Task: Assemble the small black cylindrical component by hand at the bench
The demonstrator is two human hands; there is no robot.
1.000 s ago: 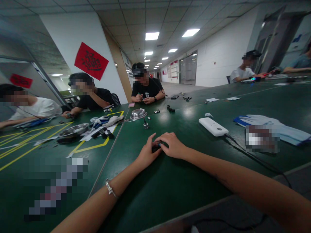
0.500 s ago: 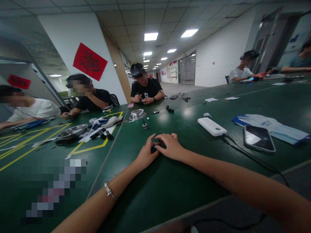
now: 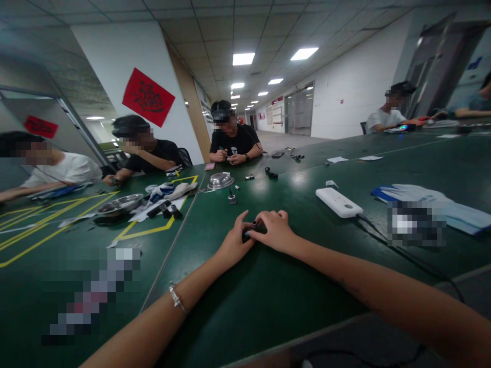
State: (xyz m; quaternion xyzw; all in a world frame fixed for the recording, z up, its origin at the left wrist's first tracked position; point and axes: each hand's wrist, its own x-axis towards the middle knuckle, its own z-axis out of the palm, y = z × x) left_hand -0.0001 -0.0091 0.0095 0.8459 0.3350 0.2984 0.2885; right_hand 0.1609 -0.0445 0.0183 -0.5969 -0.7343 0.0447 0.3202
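While narrow, grips (image 3: pixel 236 240) (image 3: pixel 276 231) on dark part (image 3: pixel 253 225)

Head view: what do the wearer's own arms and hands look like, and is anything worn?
Left hand and right hand are ungloved. No sleeves show on the left forearm or right forearm. A silver-coloured bracelet circles the left wrist.

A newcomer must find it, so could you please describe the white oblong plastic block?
On the dark green tabletop, start at the wearer's bare right hand. To its right lies the white oblong plastic block, set apart from flat white paper sheets beyond by its black cable.
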